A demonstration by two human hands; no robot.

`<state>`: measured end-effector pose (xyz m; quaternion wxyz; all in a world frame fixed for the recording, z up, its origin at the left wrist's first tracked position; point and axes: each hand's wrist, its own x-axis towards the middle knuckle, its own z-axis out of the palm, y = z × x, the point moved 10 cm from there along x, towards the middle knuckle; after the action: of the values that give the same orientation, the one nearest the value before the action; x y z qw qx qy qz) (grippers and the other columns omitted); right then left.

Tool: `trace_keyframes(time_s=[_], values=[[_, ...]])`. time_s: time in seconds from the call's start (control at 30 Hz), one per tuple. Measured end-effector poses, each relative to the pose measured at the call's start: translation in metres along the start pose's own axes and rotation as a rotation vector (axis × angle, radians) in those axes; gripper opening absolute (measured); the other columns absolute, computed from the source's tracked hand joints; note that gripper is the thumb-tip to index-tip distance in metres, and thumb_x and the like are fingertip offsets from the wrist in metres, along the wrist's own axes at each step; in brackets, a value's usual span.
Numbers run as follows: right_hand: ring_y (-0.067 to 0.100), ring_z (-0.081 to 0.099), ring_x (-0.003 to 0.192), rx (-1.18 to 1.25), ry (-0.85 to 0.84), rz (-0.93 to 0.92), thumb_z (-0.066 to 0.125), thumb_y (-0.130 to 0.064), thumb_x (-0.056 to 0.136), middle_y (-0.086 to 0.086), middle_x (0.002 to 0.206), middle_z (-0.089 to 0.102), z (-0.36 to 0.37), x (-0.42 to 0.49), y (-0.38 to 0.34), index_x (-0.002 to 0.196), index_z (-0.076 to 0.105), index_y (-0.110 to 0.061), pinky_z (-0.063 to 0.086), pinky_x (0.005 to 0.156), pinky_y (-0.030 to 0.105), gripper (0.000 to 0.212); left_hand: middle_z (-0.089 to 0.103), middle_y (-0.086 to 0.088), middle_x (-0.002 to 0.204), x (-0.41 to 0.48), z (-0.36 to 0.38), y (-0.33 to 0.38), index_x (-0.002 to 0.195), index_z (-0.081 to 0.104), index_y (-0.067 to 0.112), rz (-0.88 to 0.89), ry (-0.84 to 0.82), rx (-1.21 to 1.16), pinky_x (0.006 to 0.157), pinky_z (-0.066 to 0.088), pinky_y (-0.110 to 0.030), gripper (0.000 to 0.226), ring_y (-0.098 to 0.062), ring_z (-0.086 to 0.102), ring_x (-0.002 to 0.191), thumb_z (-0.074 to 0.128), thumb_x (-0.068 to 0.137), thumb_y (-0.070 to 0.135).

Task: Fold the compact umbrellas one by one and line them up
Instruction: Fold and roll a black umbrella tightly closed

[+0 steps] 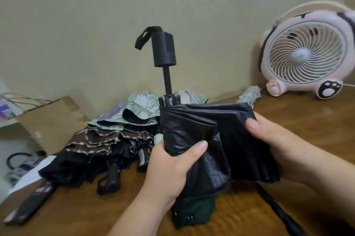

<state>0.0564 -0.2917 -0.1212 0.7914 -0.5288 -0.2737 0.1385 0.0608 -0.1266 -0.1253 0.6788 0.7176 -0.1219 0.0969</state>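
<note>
A black compact umbrella (194, 134) stands upside down on the wooden table (307, 120), its handle (163, 49) and wrist strap pointing up. My left hand (172, 166) grips the bunched canopy around its middle, thumb across the front. My right hand (272, 139) holds the loose canopy flaps pulled out to the right, thumb on top of the fabric. Its dark green outer side shows at the bottom (194, 210). To the left lies a heap of several unfolded umbrellas (107, 139), brown, floral and black.
A pink desk fan (307, 51) stands at the back right against the wall. A pale folded umbrella (249, 97) lies behind the black one. A brown paper bag (50, 118) leans beyond the table's left edge. A black strap (276, 210) trails at lower right.
</note>
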Motion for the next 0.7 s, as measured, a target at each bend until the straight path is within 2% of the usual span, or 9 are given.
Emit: trace_keyframes(time_s=[0.1,0.2,0.27,0.37,0.4,0.47,0.57,0.63,0.7], values=[[0.022,0.066,0.121,-0.256,0.159,-0.073,0.087,-0.024,0.074,0.003,0.131,0.069,-0.002,0.005,-0.001,0.139,0.053,-0.019,0.055,0.099,0.033,0.073,0.077,-0.009,0.113,0.001,-0.010,-0.003,0.108,0.078,0.016,0.005,0.035,-0.033,0.099,0.054,-0.055,0.029,-0.029,0.072,0.110,0.081,0.079,0.020],[0.021,0.071,0.113,-0.324,0.313,-0.127,0.088,-0.003,0.073,0.003,0.121,0.074,-0.010,0.004,-0.005,0.134,0.057,-0.015,0.058,0.095,0.037,0.069,0.076,-0.012,0.116,0.003,-0.019,-0.008,0.113,0.075,0.012,-0.013,0.057,-0.090,0.101,0.052,-0.059,0.040,-0.033,0.071,0.112,0.084,0.076,0.024],[0.024,0.073,0.108,-0.320,0.357,-0.153,0.079,0.000,0.074,0.006,0.116,0.076,-0.013,0.004,-0.010,0.130,0.059,-0.012,0.060,0.090,0.036,0.061,0.075,-0.014,0.116,0.003,-0.021,-0.010,0.113,0.075,0.011,-0.027,0.038,-0.109,0.101,0.052,-0.059,0.037,-0.034,0.071,0.112,0.083,0.078,0.021],[0.031,0.074,0.104,-0.282,0.392,-0.158,0.077,-0.002,0.074,0.012,0.110,0.077,-0.022,0.003,-0.013,0.132,0.058,-0.013,0.061,0.084,0.038,0.062,0.075,-0.016,0.116,0.001,-0.021,-0.015,0.112,0.076,0.008,-0.085,0.002,-0.177,0.099,0.054,-0.055,0.035,-0.035,0.072,0.110,0.078,0.078,0.015],[0.032,0.073,0.104,-0.253,0.374,-0.145,0.078,-0.001,0.075,0.014,0.111,0.076,-0.024,0.003,-0.012,0.134,0.056,-0.013,0.061,0.083,0.038,0.064,0.075,-0.017,0.116,0.001,-0.020,-0.017,0.112,0.076,0.007,-0.115,-0.023,-0.215,0.097,0.055,-0.053,0.036,-0.036,0.072,0.109,0.077,0.077,0.013],[0.036,0.070,0.112,-0.204,0.255,-0.068,0.078,-0.004,0.082,0.019,0.120,0.072,-0.020,0.005,-0.005,0.139,0.053,-0.011,0.059,0.093,0.044,0.062,0.075,-0.018,0.115,-0.001,-0.018,-0.020,0.110,0.079,0.007,-0.173,-0.081,-0.299,0.087,0.060,-0.047,0.038,-0.036,0.074,0.105,0.077,0.072,0.011],[0.035,0.063,0.122,-0.213,-0.021,0.109,0.077,-0.028,0.084,0.017,0.133,0.065,-0.001,0.001,0.016,0.137,0.056,-0.005,0.051,0.105,0.044,0.061,0.076,-0.020,0.108,-0.005,-0.016,-0.025,0.100,0.081,0.005,-0.246,-0.168,-0.475,0.072,0.063,-0.041,0.060,-0.035,0.076,0.093,0.098,0.043,0.017],[0.035,0.065,0.108,-0.178,-0.143,0.181,0.082,-0.046,0.079,0.023,0.119,0.066,0.010,-0.002,0.032,0.125,0.059,0.005,0.053,0.096,0.038,0.072,0.078,-0.018,0.101,-0.008,-0.014,-0.030,0.094,0.082,0.004,-0.299,-0.187,-0.570,0.069,0.063,-0.040,0.067,-0.033,0.078,0.086,0.102,0.033,0.026],[0.029,0.063,0.072,-0.148,-0.194,0.166,0.079,-0.054,0.079,0.027,0.083,0.061,0.018,-0.002,0.036,0.100,0.061,0.007,0.053,0.075,0.030,0.067,0.079,-0.015,0.095,-0.008,-0.013,-0.031,0.088,0.083,0.006,-0.326,-0.183,-0.601,0.067,0.063,-0.038,0.049,-0.030,0.078,0.082,0.094,0.045,0.026]])
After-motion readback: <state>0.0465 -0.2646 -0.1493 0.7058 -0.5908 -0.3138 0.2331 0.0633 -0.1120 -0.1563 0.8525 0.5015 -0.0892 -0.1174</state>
